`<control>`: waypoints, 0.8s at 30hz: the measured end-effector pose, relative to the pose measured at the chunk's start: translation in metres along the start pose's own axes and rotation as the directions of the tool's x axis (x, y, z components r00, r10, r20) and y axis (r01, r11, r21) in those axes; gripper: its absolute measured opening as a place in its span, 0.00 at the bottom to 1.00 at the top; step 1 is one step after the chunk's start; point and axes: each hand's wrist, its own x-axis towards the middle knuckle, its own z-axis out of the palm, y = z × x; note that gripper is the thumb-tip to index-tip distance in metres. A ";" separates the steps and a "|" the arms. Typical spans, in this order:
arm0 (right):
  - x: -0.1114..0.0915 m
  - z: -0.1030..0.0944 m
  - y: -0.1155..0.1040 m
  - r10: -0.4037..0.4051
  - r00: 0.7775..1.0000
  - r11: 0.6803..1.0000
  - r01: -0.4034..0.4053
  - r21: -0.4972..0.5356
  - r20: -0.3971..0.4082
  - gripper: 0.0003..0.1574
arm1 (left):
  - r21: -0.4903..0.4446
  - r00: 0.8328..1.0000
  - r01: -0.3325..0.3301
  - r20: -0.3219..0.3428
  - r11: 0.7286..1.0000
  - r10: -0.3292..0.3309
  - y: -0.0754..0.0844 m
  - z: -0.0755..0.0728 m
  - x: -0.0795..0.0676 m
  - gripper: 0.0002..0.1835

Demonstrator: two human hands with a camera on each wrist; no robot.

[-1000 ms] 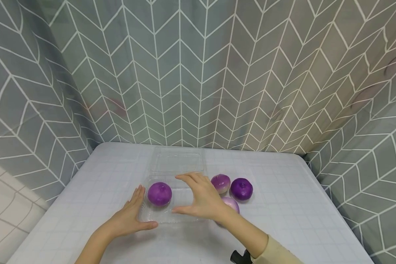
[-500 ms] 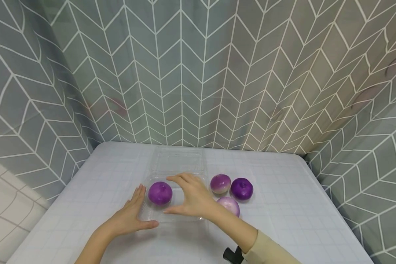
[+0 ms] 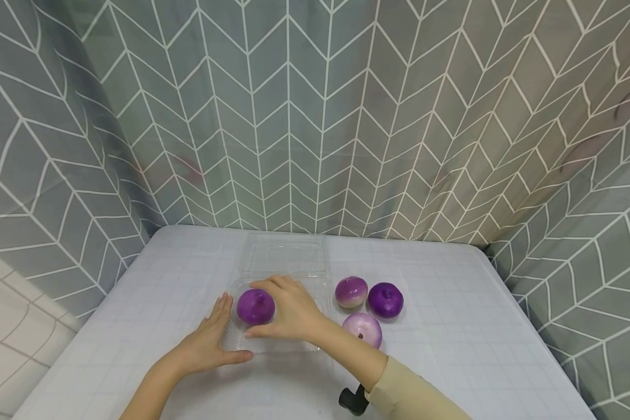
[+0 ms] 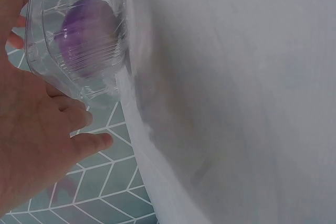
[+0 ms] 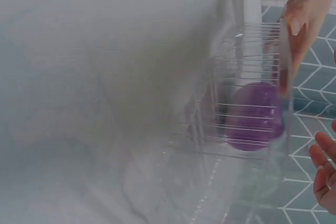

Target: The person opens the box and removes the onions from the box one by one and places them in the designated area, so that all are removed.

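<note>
A purple onion [image 3: 255, 307] sits in the left part of a clear plastic clamshell container [image 3: 322, 291], whose lid [image 3: 283, 256] lies folded back behind the base. My left hand [image 3: 202, 344] rests along the container's left side, fingers extended and thumb spread toward the front edge. Over the container, my right hand [image 3: 289, 309] spans the onion's right side, fingers behind and thumb in front, in a wide curve. In the right wrist view its fingertips [image 5: 323, 171] show apart from the onion [image 5: 257, 116], which is seen through the ribbed plastic wall.
Right of the container, several loose onions lie on the white table: a pale-purple one [image 3: 352, 291], a dark purple one [image 3: 385, 300] and a pale one [image 3: 364, 329] beside my right forearm. A grey patterned curtain [image 3: 315, 116] stands behind the table.
My right hand has moved left over the container, from its right half to around the onion's right side. The pale onion shows more from behind the forearm. The left hand stays in place.
</note>
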 end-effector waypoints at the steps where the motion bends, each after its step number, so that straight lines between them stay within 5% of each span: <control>1: 0.001 0.002 0.001 0.006 1.000 1.000 -0.006 -0.006 0.003 0.53 | 0.000 1.000 -0.001 0.000 1.000 0.001 0.000 0.000 0.000 0.68; 15: 0.010 0.023 0.013 0.099 0.993 0.994 -0.095 -0.057 0.062 0.49 | -0.008 1.000 0.008 0.008 1.000 -0.008 0.001 -0.001 -0.001 0.68; 24: 0.013 0.034 0.014 0.084 0.980 0.982 -0.051 -0.181 0.182 0.41 | 0.000 1.000 0.004 0.006 1.000 -0.004 0.001 -0.001 -0.001 0.67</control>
